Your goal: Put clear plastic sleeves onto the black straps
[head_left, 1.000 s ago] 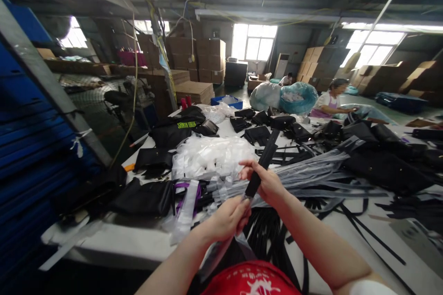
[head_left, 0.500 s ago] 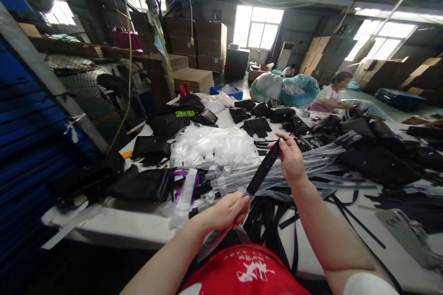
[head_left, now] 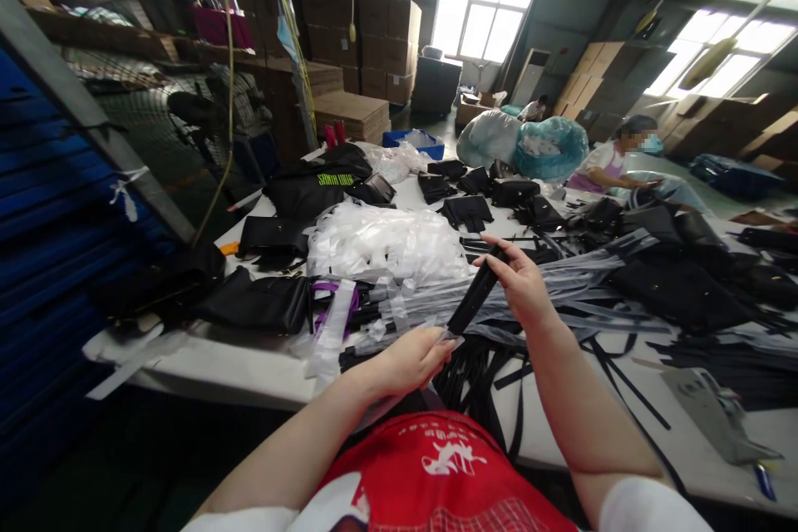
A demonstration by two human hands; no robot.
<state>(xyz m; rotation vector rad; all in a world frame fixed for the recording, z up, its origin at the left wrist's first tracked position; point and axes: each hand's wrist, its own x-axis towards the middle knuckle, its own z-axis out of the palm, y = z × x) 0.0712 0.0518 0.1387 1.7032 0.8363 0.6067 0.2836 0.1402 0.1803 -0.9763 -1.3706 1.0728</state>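
A flat black strap (head_left: 475,298) runs slantwise between my two hands above the white table (head_left: 249,370). My right hand (head_left: 520,287) is closed on the strap's upper end. My left hand (head_left: 408,362) is closed on a clear plastic sleeve (head_left: 383,416) at the strap's lower end, and the sleeve hangs down toward my red top. Under my hands lies a heap of black straps (head_left: 480,386) and a bundle of straps in clear sleeves (head_left: 561,295).
A pile of clear plastic bags (head_left: 383,245) and several black bags (head_left: 258,303) cover the table's left and far side. A seated person (head_left: 614,166) works at the far end. Blue crates (head_left: 43,266) stand at the left. Cardboard boxes (head_left: 380,41) are stacked behind.
My right hand slid from the strap's middle up to its far end, then came down a little. My left hand stayed closed at the lower end. The camera tipped downward.
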